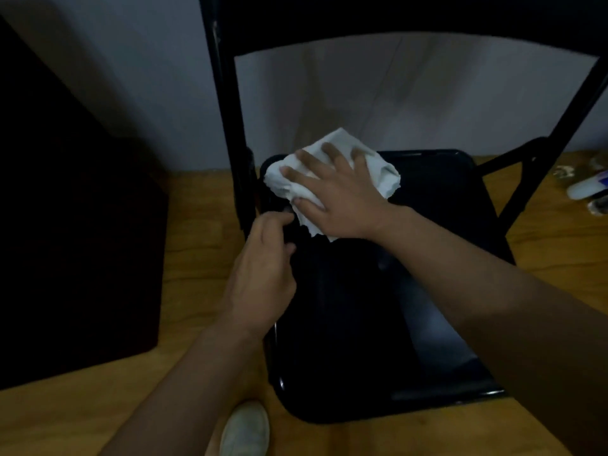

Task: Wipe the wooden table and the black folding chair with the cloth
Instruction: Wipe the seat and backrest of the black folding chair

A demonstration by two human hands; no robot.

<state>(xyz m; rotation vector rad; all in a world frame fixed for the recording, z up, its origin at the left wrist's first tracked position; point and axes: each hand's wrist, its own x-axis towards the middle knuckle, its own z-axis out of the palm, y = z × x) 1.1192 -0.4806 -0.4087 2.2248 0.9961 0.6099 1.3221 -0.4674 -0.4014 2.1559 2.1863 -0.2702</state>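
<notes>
Your right hand (339, 192) lies flat, fingers spread wide, pressing a crumpled white cloth (375, 172) onto the far left corner of the glossy black folding chair seat (362, 324). The cloth's far corner juts past the seat's back edge, and its left side sits close to the seat's left rim. Your left hand (263, 274) rests on that left rim, just nearer to you than the cloth, fingers curled loosely with the fingertips on the seat; you cannot tell whether they grip the edge.

The rest of the seat, toward you and to the right, is bare, so there is open surface along the right and near edges. The chair's black metal frame (227, 126) rises just left of the cloth, and a diagonal brace runs off the far right corner. A dark boxy piece of furniture (65, 225) stands on the wooden floor (197, 209) to the left, apart from the chair. A pale shoe (245, 429) shows near the seat's front left corner. Small blurred items (589, 189) lie on the floor at far right.
</notes>
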